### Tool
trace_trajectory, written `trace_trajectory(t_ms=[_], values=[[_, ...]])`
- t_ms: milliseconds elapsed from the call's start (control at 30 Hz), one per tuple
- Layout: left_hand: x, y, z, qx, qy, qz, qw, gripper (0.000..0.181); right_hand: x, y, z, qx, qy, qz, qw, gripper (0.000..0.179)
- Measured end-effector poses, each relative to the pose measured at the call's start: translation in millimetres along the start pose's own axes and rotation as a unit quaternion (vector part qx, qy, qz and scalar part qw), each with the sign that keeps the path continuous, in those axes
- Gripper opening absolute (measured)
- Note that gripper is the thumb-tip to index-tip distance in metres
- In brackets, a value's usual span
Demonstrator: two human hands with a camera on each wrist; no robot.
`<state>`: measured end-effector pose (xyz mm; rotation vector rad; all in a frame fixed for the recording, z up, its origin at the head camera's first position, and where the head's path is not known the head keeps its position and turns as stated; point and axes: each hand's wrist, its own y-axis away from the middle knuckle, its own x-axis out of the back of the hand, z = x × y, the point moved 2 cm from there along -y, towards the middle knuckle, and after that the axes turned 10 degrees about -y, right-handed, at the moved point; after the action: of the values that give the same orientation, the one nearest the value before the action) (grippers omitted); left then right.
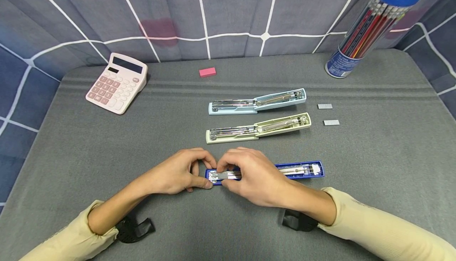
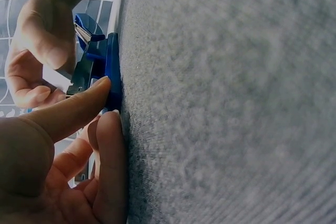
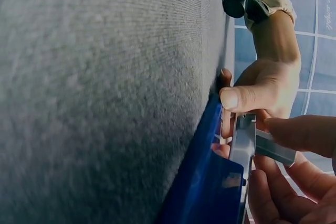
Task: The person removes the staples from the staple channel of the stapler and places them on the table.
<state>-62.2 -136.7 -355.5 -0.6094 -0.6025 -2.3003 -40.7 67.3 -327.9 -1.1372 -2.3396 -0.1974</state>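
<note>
A dark blue stapler point(image 1: 301, 170) lies opened out on the grey table, its metal staple channel exposed. My left hand point(image 1: 179, 172) grips its left end between thumb and fingers. My right hand point(image 1: 254, 176) pinches a small grey strip of staples point(image 1: 223, 175) over the channel near that end. In the right wrist view the staple strip point(image 3: 275, 150) stands at the channel's edge, held between thumb and fingers. The left wrist view has my left thumb point(image 2: 84, 103) pressing against the side of the blue base point(image 2: 112, 72).
Behind lie a light green stapler point(image 1: 231, 134) and a light blue stapler point(image 1: 233, 106), both opened out. Two staple strips point(image 1: 331, 122) lie to their right. Farther back are a pink eraser point(image 1: 208, 72), a pink calculator point(image 1: 117, 83) and a tall tub of pencils point(image 1: 370, 31).
</note>
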Motion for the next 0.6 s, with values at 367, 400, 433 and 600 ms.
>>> trace_trajectory(t_ms=[367,400,433,600], values=[[0.5,0.2,-0.2,0.000,-0.003,0.000,1.0000,0.028,14.5,6.5,-2.5,0.022,-0.018,0.001,0.9996,0.020],[0.5,0.2,-0.1,0.000,-0.002,-0.001,1.0000,0.029,16.1,7.1,-1.9,0.023,-0.037,0.004,0.9991,0.020],[0.5,0.2,0.0,0.001,-0.001,-0.002,1.0000,0.029,18.0,7.9,-1.2,0.022,-0.055,0.008,0.9982,0.020],[0.7,0.3,0.2,0.011,-0.002,-0.004,0.9999,0.030,28.8,12.4,1.9,0.016,-0.103,0.030,0.9941,0.025]])
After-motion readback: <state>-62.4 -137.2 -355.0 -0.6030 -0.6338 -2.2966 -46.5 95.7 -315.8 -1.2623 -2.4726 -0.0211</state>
